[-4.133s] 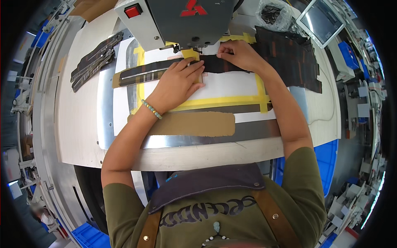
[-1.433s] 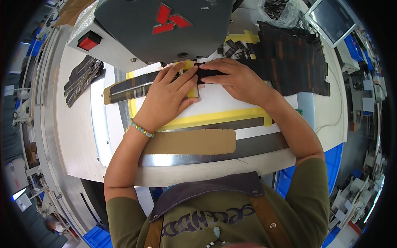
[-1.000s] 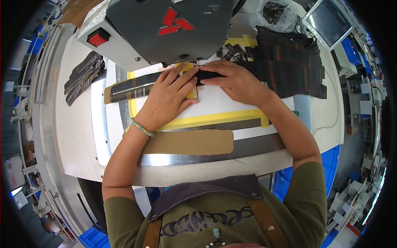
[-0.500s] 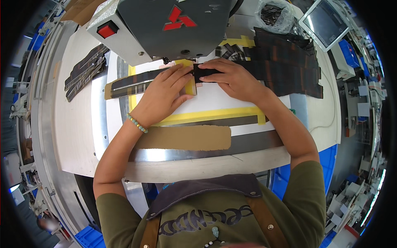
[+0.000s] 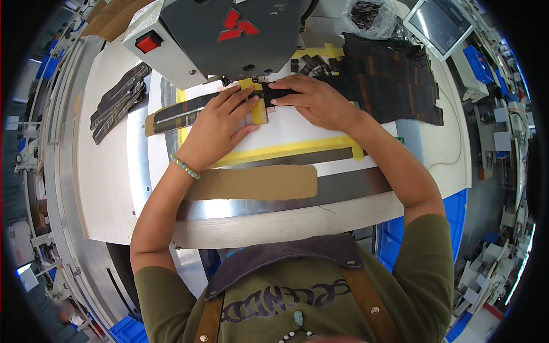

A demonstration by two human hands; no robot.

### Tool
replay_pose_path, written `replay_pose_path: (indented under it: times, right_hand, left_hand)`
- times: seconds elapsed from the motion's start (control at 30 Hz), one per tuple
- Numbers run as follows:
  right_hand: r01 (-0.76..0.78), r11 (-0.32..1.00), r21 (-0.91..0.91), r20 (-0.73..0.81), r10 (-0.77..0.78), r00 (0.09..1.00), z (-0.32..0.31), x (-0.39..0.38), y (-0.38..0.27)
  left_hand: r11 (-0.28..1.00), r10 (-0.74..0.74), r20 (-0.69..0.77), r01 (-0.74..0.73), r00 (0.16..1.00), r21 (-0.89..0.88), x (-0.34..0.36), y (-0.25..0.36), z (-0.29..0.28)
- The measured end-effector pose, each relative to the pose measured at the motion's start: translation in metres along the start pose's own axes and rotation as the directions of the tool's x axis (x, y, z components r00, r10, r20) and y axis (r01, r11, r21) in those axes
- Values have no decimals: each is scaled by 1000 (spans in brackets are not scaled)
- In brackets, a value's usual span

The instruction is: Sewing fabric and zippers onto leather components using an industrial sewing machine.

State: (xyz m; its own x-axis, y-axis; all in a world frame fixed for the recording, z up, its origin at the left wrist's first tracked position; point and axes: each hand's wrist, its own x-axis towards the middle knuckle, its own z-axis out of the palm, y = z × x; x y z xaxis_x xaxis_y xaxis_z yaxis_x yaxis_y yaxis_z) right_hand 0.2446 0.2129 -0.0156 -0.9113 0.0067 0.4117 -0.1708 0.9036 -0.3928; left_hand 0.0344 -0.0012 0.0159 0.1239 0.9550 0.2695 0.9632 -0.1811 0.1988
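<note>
- Strip of black cloth [image 5: 266,96]: lies close in front of the dark grey, box-shaped machine head [image 5: 266,37], on the person's side of its lower edge.
- Handling, black strip: probably light, limp and not fragile; edges likely to curl or skew if pushed from one point only. Best hold: flat fingertips near the end, with the thumb at the near edge.
- Long, narrow dark plaid strip with a pale lengthwise line and a brown end [image 5: 177,117]: reaches out to the left of the machine head. It looks stiffer than the black cloth, perhaps card-backed; its surface may slide. Best hold: broad, flat pressure from above.
- Left hand [image 5: 214,123]: grip spread wide, thumb apart, fingers laid over the plaid strip and a flat yellow-taped piece [image 5: 258,114], in front of the machine head. The right end of the plaid strip is hidden under these fingers.
- Right hand [image 5: 326,103]: grip narrow, fingertips over the black strip and thumb toward its near edge. Whether it pinches or only presses cannot be told.
- Strip relative to right grip: its short end shows just left of the fingertips; the rest passes beneath the hand toward overlapping dark plaid cloth pieces [image 5: 394,80], right of the machine head.
</note>
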Motion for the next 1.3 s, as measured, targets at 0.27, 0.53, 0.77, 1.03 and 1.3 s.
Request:
replay_pose_path:
  times: [0.27, 0.53, 0.77, 1.03, 1.3]
  right_hand:
    - [41, 997, -58, -12, -42, 999, -1, 3, 8]
    - [74, 993, -96, -12, -75, 997, -2, 11, 15]
    - [45, 991, -124, -27, -49, 998, -6, 21, 29]
    - [52, 980, -194, -91, -70, 993, -5, 18, 28]
    - [110, 888, -447, -81, -163, 983, -3, 13, 24]
  left_hand:
    - [1000, -15, -25, 16, 1000, 25, 1, -3, 6]
    - [998, -9, -57, 12, 998, 56, 5, -9, 9]
    - [998, -55, -65, 56, 996, 10, 13, -21, 8]
    - [999, -41, -82, 40, 996, -11, 12, -28, 10]
    - [996, -95, -75, 95, 993, -2, -1, -34, 11]
